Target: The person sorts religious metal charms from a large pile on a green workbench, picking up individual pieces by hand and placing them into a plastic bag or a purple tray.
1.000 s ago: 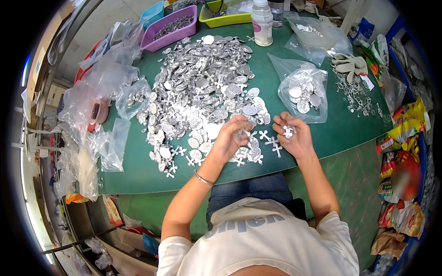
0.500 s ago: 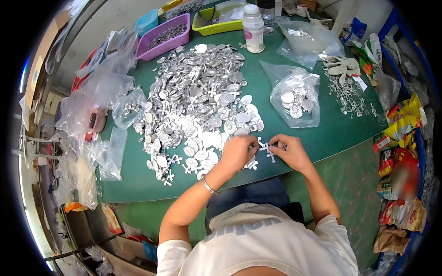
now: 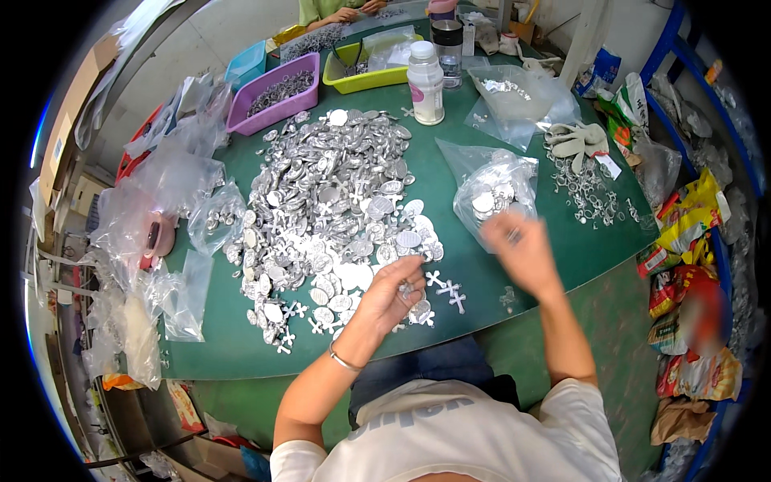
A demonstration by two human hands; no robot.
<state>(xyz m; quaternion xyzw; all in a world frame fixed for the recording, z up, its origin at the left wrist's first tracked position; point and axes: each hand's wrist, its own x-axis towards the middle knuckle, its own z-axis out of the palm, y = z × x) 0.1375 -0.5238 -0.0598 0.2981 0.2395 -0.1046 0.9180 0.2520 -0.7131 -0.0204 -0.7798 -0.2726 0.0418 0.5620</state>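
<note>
My left hand (image 3: 390,294) is curled palm-up at the near edge of a big pile of silver oval medals (image 3: 329,193). Something small and silvery glints between its fingers, too small to make out. My right hand (image 3: 522,255) is smeared by motion beside a clear plastic bag (image 3: 462,210) of silver medals, partly covering the bag's near edge. Between my hands several small silver crosses (image 3: 450,291) lie on the green table. A small clear or silvery piece (image 3: 507,296) rests below my right hand.
Along the back stand a purple basket (image 3: 273,95) of small metal parts, a yellow-green basket (image 3: 365,78) and a white bottle (image 3: 426,84). A glove (image 3: 577,143) and metal rings (image 3: 590,193) lie right, plastic bags (image 3: 165,189) left. Another person's hands (image 3: 347,14) are at the far end.
My right hand has left the crosses and moved right toward the bag. My left hand has drawn slightly left and lower, turning palm-up. The view has shifted, bringing another person's hands into sight.
</note>
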